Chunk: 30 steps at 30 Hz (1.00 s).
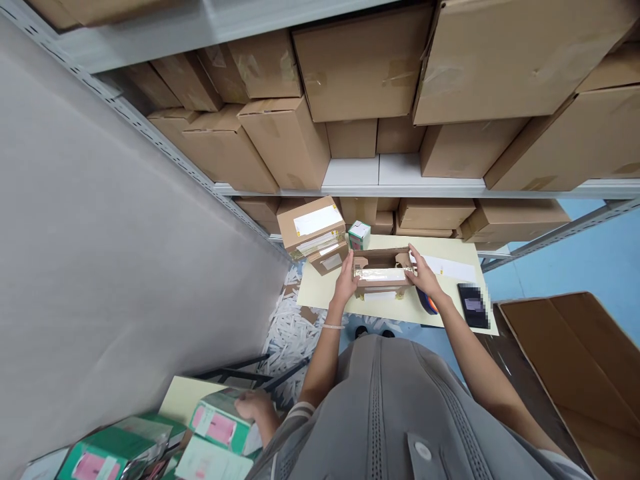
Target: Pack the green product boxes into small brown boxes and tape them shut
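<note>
An opened cardboard box (382, 291) is between my hands, its brown inside showing, with clear tape and a white label on the near side. My left hand (346, 280) grips its left end. At the right end, my right hand (423, 272) has its fingers over the corner. Just behind the box, a small green-and-white carton (359, 235) stands on the pale yellow table (325, 288). To the left are labelled cardboard boxes (311, 223). A dark blue round object with an orange part (427, 303), partly hidden, lies below my right hand.
Shelves (350, 175) of cardboard boxes rise ahead. A black phone-like device (473, 305) and white paper (453, 269) lie on the table. Shredded paper (287, 333) covers the floor at left. Another person's hand (254, 404) touches a green box (220, 420). Large cardboard (575, 360) stands right.
</note>
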Tool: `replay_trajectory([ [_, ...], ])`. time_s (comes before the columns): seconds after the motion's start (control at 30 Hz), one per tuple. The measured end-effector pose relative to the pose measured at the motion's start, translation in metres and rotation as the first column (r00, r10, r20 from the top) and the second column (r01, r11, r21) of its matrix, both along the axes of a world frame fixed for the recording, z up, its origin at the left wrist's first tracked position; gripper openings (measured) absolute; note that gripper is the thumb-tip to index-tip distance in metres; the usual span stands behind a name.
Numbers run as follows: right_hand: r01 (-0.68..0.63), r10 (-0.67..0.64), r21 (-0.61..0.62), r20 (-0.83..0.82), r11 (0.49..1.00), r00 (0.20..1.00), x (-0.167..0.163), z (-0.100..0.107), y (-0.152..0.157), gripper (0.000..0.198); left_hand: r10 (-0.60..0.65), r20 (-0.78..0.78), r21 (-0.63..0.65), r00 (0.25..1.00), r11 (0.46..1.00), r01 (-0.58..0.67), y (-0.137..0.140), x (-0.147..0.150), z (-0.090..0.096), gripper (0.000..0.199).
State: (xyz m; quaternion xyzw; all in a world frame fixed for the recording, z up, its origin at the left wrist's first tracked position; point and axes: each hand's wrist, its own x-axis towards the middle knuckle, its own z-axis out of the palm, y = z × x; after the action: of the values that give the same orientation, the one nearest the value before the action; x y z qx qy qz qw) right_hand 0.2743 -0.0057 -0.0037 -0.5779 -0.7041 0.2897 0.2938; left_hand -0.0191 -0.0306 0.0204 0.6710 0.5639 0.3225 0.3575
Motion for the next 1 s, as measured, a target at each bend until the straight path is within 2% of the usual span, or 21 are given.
replay_trajectory([
  [0.2, 0.082, -0.079, 0.048, -0.069, 0.995, 0.994, -0.003, -0.011, -0.011, 0.061, 0.088, 0.057, 0.045, 0.995, 0.995, -0.09, -0.007, 0.003, -0.012, 0.067],
  [0.37, 0.112, -0.111, 0.09, -0.021, 0.99, 0.994, -0.01, -0.015, -0.024, 0.051, 0.091, -0.023, 0.072, 0.996, 0.993, -0.09, -0.012, 0.005, -0.018, 0.049],
  [0.53, 0.131, -0.132, 0.025, 0.038, 0.991, 0.99, -0.02, -0.022, -0.037, 0.056, 0.035, -0.223, 0.035, 0.974, 0.999, -0.028, -0.021, 0.002, -0.017, 0.053],
  [0.63, 0.144, -0.145, 0.039, 0.024, 0.989, 0.989, -0.024, -0.027, -0.04, 0.057, 0.041, -0.309, 0.07, 0.95, 0.997, -0.02, -0.022, 0.007, -0.012, 0.056],
  [0.7, 0.154, -0.155, 0.055, 0.013, 0.987, 0.988, -0.026, -0.028, -0.041, 0.057, 0.029, -0.34, 0.113, 0.94, 0.993, 0.011, -0.02, 0.017, -0.007, 0.059],
  [0.83, 0.181, -0.183, 0.055, 0.023, 0.982, 0.983, -0.029, -0.026, -0.042, 0.058, -0.089, -0.385, 0.163, 0.919, 0.973, 0.163, -0.013, 0.052, -0.003, 0.063],
  [1.0, 0.196, -0.196, 0.019, 0.039, 0.981, 0.98, -0.033, -0.023, -0.046, 0.058, -0.14, -0.416, 0.136, 0.899, 0.967, 0.213, -0.01, 0.079, -0.019, 0.066],
])
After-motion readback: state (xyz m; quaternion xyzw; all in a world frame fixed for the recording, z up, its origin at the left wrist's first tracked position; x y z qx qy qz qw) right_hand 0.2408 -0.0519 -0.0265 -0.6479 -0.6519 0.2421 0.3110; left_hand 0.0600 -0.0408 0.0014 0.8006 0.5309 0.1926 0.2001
